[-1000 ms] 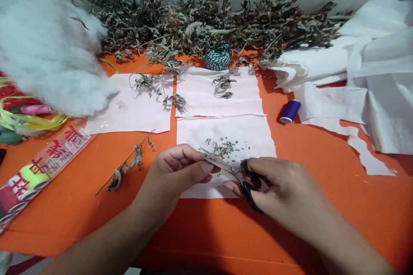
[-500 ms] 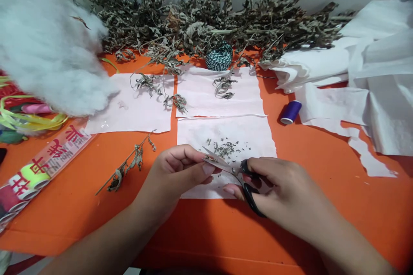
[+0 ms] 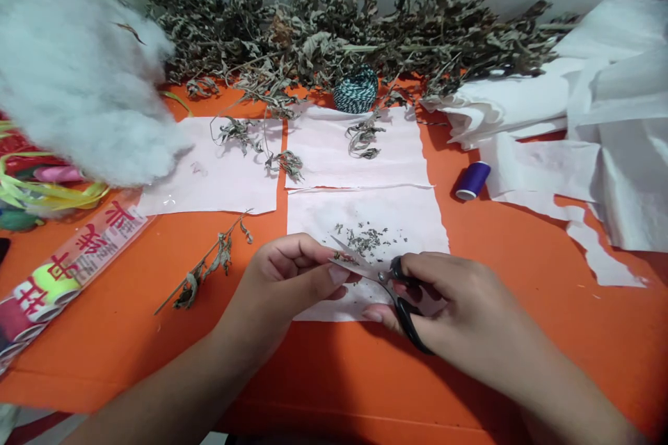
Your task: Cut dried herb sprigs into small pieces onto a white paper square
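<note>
My left hand [image 3: 292,278] pinches a small bit of dried leaf [image 3: 344,259] between thumb and fingers; most of it is hidden. Black-handled scissors [image 3: 383,277] are in my right hand [image 3: 454,299], with thumb and fingers through the loops. Their blades are slightly parted around the leaf at my left fingertips. Beneath both hands lies a white cloth piece [image 3: 313,215], with chopped leaf bits [image 3: 368,240] scattered over its middle. A dried sprig [image 3: 209,264] rests on the orange table to the left of my left hand.
Dried plant stalks [image 3: 323,35] line the back, with a ball of twine [image 3: 355,90] before them. White stuffing [image 3: 88,83] and a pack of thread spools [image 3: 52,285] are on the left. A purple spool [image 3: 472,181] and white cloth [image 3: 543,167] lie right.
Both hands stay nearly in place over the cloth. The scissors have shifted very slightly to the right, their blades still around the leaf.
</note>
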Demonstrator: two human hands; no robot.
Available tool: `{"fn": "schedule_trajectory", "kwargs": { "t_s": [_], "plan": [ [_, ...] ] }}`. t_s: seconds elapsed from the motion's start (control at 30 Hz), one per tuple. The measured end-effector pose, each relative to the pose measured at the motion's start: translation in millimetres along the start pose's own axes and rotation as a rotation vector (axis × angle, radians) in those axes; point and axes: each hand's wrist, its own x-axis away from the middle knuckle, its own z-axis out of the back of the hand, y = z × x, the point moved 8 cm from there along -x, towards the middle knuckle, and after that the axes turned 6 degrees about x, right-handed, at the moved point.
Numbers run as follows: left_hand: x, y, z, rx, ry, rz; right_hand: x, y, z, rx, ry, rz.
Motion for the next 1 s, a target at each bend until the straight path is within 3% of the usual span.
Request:
{"fn": "schedule_trajectory", "kwargs": {
  "t_s": [0.33, 0.6, 1.0],
  "plan": [
    [1.6, 2.6, -4.9, -0.018, 0.005, 0.010, -0.1, 2.7, 4.2, 0.022, 0.108, 0.073],
    [-0.6, 0.6, -1.5, 0.006, 0.023, 0.028, -0.8, 1.9, 0.8, 0.000, 0.004, 0.015],
    [0.1, -2.0, -2.1, 0.044, 0.021, 0.046, -2.9, 0.3, 2.1, -0.016, 0.047, 0.046]
  ]
}}
